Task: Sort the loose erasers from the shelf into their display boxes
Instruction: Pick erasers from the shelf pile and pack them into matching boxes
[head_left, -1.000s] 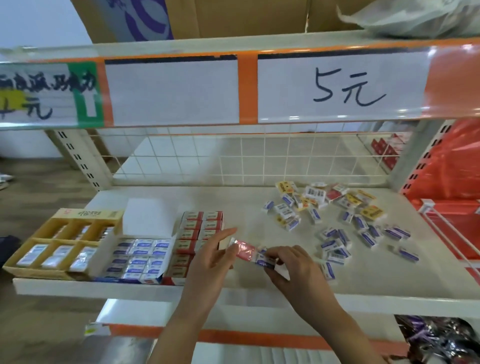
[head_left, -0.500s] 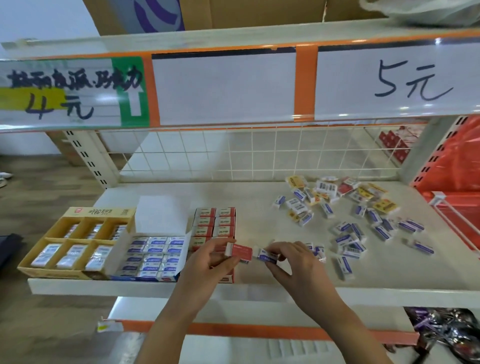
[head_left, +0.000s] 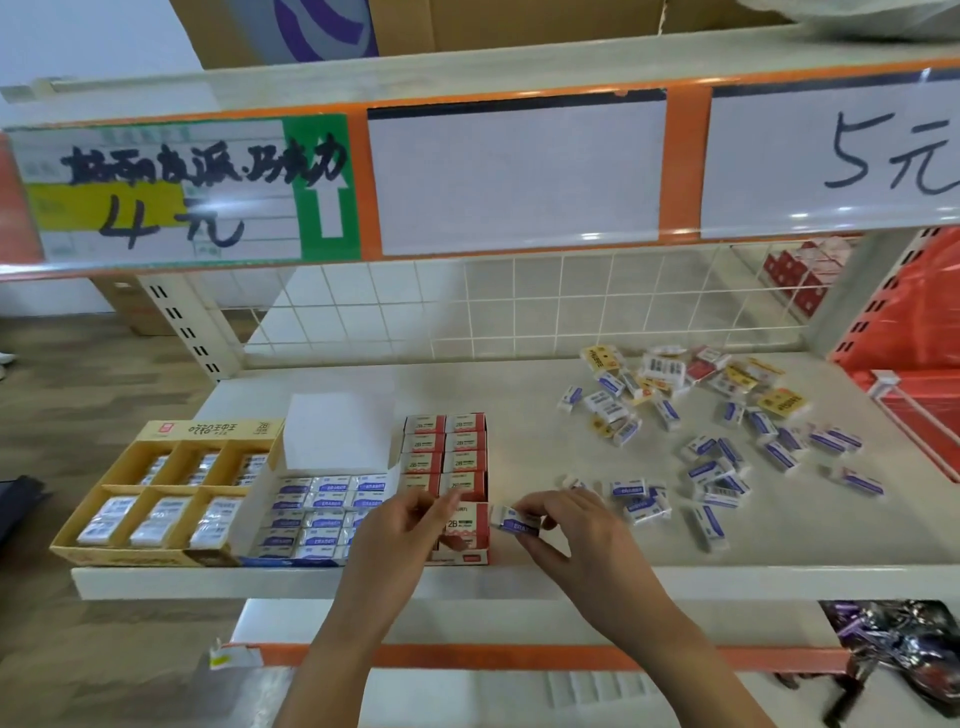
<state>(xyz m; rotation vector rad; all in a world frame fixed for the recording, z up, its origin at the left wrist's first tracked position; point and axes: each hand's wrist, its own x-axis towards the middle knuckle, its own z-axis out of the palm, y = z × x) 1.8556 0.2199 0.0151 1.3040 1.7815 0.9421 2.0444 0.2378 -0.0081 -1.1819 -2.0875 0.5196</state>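
The right hand (head_left: 571, 530) pinches a small white eraser with a blue sleeve (head_left: 516, 521) between thumb and fingertips, holding it just above the front edge of the shelf (head_left: 519, 410), right beside the red display box (head_left: 448, 483). The left hand (head_left: 397, 535) hovers over the front end of that red box with its fingers loosely curled; a red-and-white eraser marked 2B (head_left: 464, 525) lies in the box's front row just under its fingertips, and whether the fingers touch it cannot be told. The red box holds two columns of such erasers running from the front edge toward the back. Touching its left side is the blue display box (head_left: 317, 514), filled with rows of blue-sleeved erasers, its white lid (head_left: 340, 434) standing open at the back. Left of that, at the front left corner of the shelf, the yellow display box (head_left: 156, 493) has six compartments holding wrapped white erasers. To the right of the hands, loose blue-sleeved erasers (head_left: 727, 467) are scattered over the right half of the shelf, and nearer the back right corner is a mixed heap (head_left: 675, 379) with yellow, red and white ones. A white wire grid (head_left: 519, 306) closes the back of the shelf, and above it run price labels, one reading 4 (head_left: 171, 202) and one reading 5 (head_left: 888, 161).
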